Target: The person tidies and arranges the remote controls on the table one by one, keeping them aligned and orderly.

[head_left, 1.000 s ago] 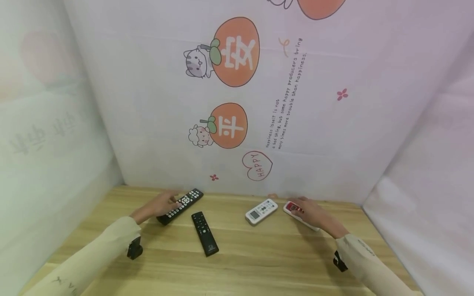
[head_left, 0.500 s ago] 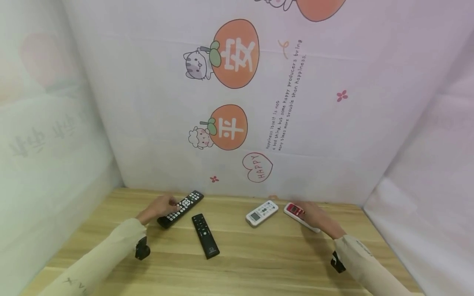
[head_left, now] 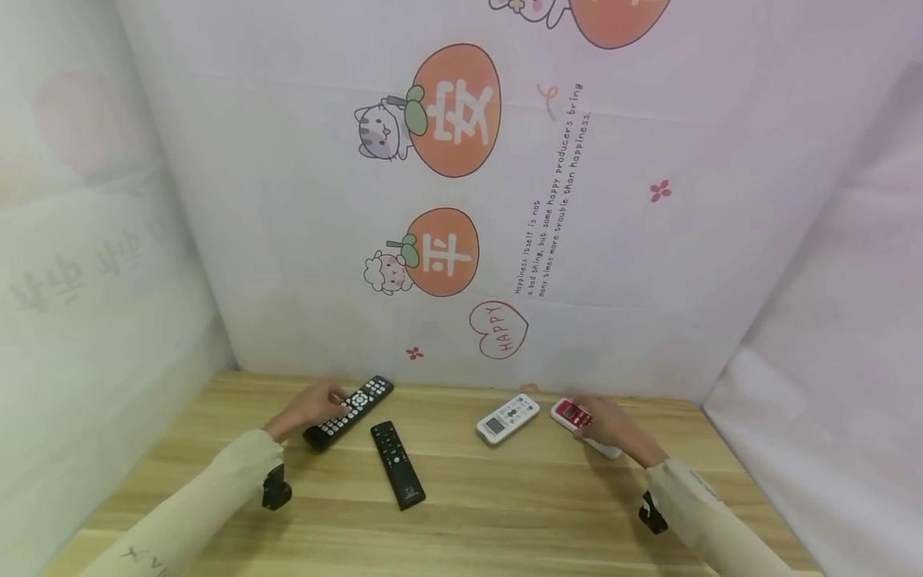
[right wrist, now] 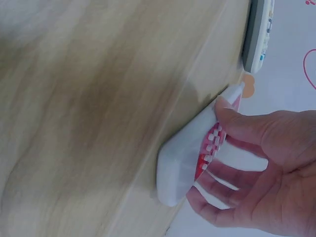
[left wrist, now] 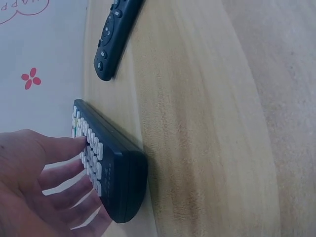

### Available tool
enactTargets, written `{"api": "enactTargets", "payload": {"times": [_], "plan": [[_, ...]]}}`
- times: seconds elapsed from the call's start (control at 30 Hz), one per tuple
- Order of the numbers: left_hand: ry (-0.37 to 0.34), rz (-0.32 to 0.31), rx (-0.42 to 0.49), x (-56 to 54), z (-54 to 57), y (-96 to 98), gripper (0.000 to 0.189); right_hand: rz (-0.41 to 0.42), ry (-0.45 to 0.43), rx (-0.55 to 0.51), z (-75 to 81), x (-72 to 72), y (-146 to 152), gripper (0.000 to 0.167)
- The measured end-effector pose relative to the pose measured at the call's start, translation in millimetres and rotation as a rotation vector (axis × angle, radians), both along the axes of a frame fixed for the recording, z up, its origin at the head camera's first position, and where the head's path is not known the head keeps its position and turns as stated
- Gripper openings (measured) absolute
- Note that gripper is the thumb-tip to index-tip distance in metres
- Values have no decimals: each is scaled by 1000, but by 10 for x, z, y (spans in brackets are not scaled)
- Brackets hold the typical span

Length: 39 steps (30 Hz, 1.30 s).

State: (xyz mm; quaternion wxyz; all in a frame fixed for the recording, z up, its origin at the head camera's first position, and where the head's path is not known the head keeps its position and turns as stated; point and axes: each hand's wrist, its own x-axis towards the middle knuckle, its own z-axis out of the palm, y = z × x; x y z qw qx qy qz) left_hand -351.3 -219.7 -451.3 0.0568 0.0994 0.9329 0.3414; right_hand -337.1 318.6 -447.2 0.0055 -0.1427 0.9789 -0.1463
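Here's the change, on the right: the right hand (head_left: 613, 421) had its thumb across the panel of a white plastic remote with a red top panel (head_left: 573, 413) a second ago, and now that thumb has slid to the near edge, so more red shows. It's a pinch, thumb along one long side, fingers curled at the other, parted by just the remote's width.

Over to the left hand (head_left: 310, 405), and barely a shift there: thumb set on the pale keys of a long black plastic remote with white buttons (head_left: 366, 396), fingers bent round beyond its far edge, a light hold across the body.

Both held remotes are at the back of the bench (head_left: 469, 505), a smooth top of yellowish, streaky wood grain. Between them, just where they were, lie a slim black remote with small dark keys (head_left: 398, 465), flat and narrow, and a white remote with a grey screen (head_left: 508, 419), its corners rounded.

Look at the shapes up close: the black one is a thick slab with a blunt, rounded end and raised keys; the red-panelled one is chunky, smooth-shelled, with little pale buttons. Behind stands a white sheet with printed orange fruit (head_left: 613, 264), faintly creased.
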Motion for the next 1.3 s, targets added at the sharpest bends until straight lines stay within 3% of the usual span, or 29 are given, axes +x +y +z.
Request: {"api": "enactTargets", "payload": {"times": [0.2, 0.43, 0.67, 1.0, 1.3], "plan": [[-24, 15, 38, -5, -19, 3, 43, -83, -18, -19, 34, 0, -27, 73], [-20, -7, 38, -7, 0, -1, 44, -123, -20, -38, 35, 23, -15, 63], [20, -34, 9, -10, 6, -31, 46, -121, -40, -32, 76, 45, 30, 60], [7, -66, -37, -37, 53, -69, 46, -80, -99, -191, 106, 75, 109, 42], [18, -70, -71, -23, 87, -31, 42, -83, -108, -163, 163, 55, 126, 37]]}}
